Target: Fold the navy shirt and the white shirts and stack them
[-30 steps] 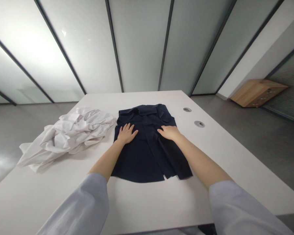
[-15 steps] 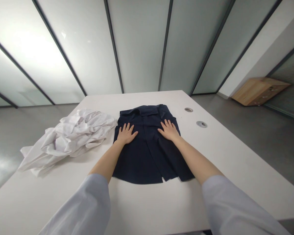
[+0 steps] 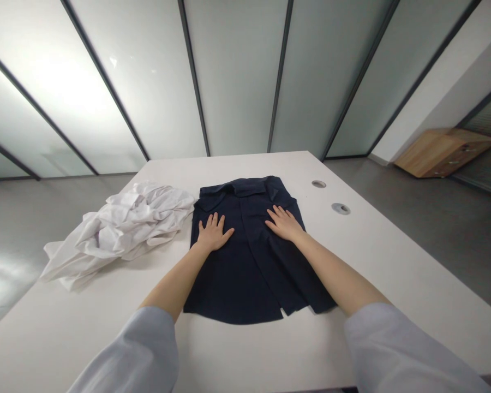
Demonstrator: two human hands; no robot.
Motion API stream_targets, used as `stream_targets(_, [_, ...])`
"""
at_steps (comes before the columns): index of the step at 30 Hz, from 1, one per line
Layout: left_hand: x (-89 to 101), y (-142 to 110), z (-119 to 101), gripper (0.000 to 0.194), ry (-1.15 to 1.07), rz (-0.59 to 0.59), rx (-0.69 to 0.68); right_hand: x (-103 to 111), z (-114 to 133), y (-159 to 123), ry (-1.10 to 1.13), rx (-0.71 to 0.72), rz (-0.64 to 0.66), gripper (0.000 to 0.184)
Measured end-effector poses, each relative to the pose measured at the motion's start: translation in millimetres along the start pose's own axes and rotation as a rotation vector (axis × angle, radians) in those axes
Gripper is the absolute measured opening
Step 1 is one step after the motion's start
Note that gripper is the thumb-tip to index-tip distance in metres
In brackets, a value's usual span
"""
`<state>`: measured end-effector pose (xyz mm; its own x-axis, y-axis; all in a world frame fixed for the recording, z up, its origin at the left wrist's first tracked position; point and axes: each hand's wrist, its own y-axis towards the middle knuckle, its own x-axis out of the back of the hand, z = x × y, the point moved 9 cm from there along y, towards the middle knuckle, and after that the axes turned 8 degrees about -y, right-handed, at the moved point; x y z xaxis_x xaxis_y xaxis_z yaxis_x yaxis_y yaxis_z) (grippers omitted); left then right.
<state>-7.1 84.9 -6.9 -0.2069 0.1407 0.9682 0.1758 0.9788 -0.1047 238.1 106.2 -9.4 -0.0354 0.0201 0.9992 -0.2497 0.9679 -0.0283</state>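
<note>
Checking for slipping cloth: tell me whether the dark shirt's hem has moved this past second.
Yes, toward the camera: the hem of the dark shirt now lies closer to the near edge of the white table.

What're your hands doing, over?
Left hand, right hand: open, flat on navy cloth garment. Garment spread on white table. Garment's left: crumpled white cloth heap, untouched.

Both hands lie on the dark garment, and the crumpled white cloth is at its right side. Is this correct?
The side is wrong: in the head view, the crumpled white cloth is left of the dark garment. The rest is correct.
</note>
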Motion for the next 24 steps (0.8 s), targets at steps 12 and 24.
stream_targets(12, [57.3,23.6,-30.0,0.049,0.04,-0.153,-0.103,36.9,5.2,-13.8,0.001,-0.103,-0.055,0.055])
stream_targets(24, [44.6,114.9,-17.7,0.075,-0.711,-0.206,-0.118,32.5,-41.5,84.3,0.529,-0.294,-0.139,0.052])
